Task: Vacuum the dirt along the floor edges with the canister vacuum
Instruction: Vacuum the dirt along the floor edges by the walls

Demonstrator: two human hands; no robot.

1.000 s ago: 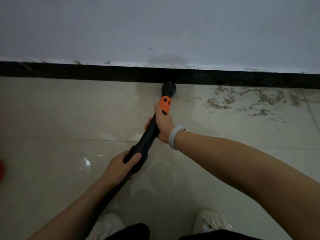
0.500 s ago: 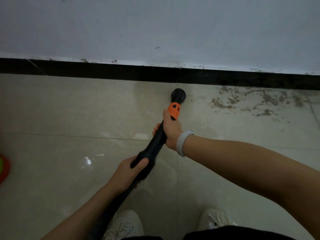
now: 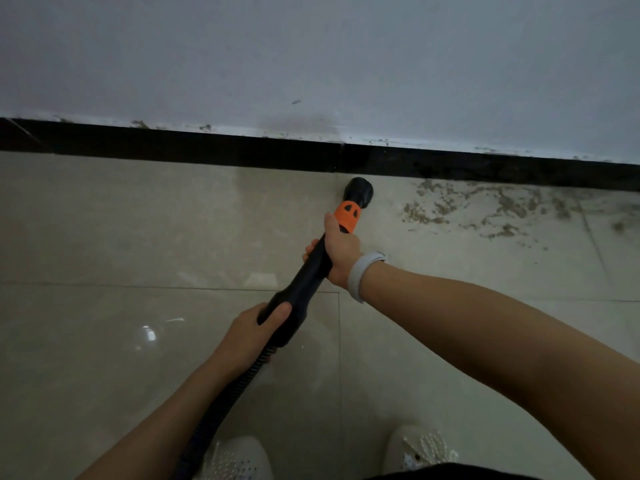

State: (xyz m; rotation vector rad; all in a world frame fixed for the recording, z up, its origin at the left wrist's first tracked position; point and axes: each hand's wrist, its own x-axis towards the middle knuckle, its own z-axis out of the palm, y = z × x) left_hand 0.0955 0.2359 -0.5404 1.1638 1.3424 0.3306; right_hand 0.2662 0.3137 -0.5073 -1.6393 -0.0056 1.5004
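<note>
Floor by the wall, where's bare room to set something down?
Bare tile lies left of the nozzle, below the black baseboard, and left of the left hand. Right of the nozzle, dirt covers the tile along the baseboard.

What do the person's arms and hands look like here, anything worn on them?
Both forearms are bare, with no sleeves in view and no gloves on the left hand or the right hand. The right wrist carries a pale grey wristband, smooth and slim, like a fitness band. No rings or markings show. The left wrist is bare.
</note>
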